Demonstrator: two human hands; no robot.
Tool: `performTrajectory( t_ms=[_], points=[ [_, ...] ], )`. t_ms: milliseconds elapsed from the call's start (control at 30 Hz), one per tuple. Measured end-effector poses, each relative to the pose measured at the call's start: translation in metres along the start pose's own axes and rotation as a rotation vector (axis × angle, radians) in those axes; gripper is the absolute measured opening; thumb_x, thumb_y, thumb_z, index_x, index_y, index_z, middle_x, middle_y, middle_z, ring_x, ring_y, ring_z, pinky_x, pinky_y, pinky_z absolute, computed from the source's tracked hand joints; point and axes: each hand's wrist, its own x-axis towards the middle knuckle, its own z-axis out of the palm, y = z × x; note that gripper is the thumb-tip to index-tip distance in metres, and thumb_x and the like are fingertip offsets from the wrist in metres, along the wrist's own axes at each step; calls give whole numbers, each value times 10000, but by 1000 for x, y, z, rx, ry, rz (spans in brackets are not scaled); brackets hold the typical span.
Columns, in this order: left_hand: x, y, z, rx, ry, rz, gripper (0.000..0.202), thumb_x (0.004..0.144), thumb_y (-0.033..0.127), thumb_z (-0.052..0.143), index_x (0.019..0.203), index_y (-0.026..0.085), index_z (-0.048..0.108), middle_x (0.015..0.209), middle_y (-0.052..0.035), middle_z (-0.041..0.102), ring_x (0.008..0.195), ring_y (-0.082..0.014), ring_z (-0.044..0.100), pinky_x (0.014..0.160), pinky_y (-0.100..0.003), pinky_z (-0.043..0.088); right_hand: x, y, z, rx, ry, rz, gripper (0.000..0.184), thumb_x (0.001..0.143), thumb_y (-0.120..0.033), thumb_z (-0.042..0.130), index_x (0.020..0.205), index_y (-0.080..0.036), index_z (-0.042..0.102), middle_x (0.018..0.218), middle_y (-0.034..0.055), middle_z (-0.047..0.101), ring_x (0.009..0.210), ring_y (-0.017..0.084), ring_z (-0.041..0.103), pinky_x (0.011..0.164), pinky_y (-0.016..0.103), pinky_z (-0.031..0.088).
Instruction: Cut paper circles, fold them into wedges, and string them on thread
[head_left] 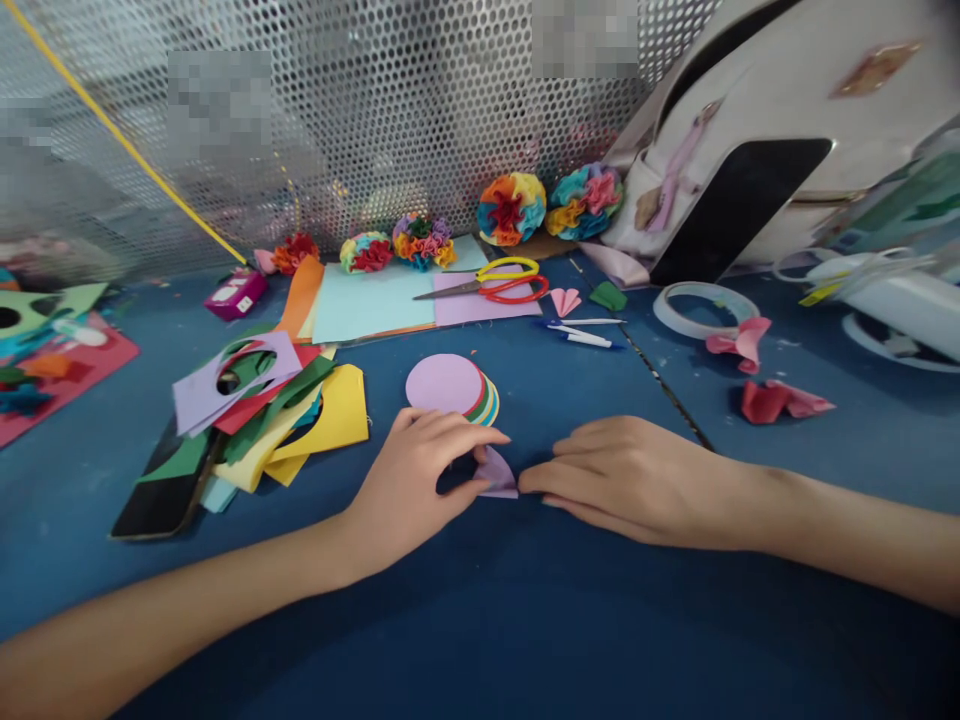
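Note:
A small folded lilac paper piece (496, 474) lies on the blue table (480, 610) between my hands. My left hand (416, 480) curls round it, thumb and fingertips pinching its left edge. The fingers of my right hand (630, 478) are held together and press on the paper's right tip. Just behind the hands sits a stack of coloured paper circles (450, 387) with a lilac one on top.
Cut paper scraps (262, 405) and a dark phone (169, 490) lie at left. Scissors (491, 283) rest on paper sheets (375, 300) behind, with paper flowers (512, 208) along the mesh wall. A pen (585, 338), tape roll (701, 305), pink folded pieces (780, 400) and a bag (757, 140) are at right.

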Motion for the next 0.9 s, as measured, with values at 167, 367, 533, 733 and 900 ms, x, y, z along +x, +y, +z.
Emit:
performTrajectory(
  t_ms=[167, 367, 533, 733, 900],
  points=[
    [-1, -1, -2, 75, 14, -49, 342, 887, 78, 732, 1169, 270, 722, 1073, 11, 719, 1001, -184, 673, 932, -370, 395, 0, 0, 0, 30, -57, -13, 350, 1124, -196, 304, 1193, -167, 647, 786, 19, 696, 656, 151, 593, 632, 307, 400],
    [-3, -1, -3, 103, 25, -34, 235, 927, 107, 701, 1104, 259, 735, 1091, 6, 727, 1041, -191, 671, 938, -382, 356, 0, 0, 1, 34, -61, -8, 332, 1125, -212, 316, 1199, -168, 636, 817, 19, 706, 662, 157, 598, 631, 314, 389],
    [-3, -1, -3, 98, 80, 11, 187, 939, 121, 709, 1070, 252, 737, 1051, 13, 736, 1003, -185, 680, 930, -388, 318, 1, 1, 1, 61, -68, 18, 331, 1131, -229, 311, 1202, -182, 632, 813, 15, 708, 683, 155, 615, 640, 302, 391],
    [-6, -1, -2, -51, 54, 65, 287, 932, 81, 704, 1164, 250, 683, 971, 41, 764, 894, -151, 679, 965, -354, 342, 1, 0, 4, 94, -65, 31, 338, 1135, -260, 310, 1183, -196, 638, 808, 18, 722, 671, 158, 624, 642, 306, 404],
    [-4, -5, -1, -117, 58, 28, 225, 867, 45, 764, 991, 230, 729, 826, 71, 744, 770, -129, 651, 917, -335, 360, 0, 13, -1, 201, -62, 51, 314, 1127, -264, 338, 1128, -202, 645, 840, 27, 730, 688, 158, 639, 653, 300, 432]
  ],
)
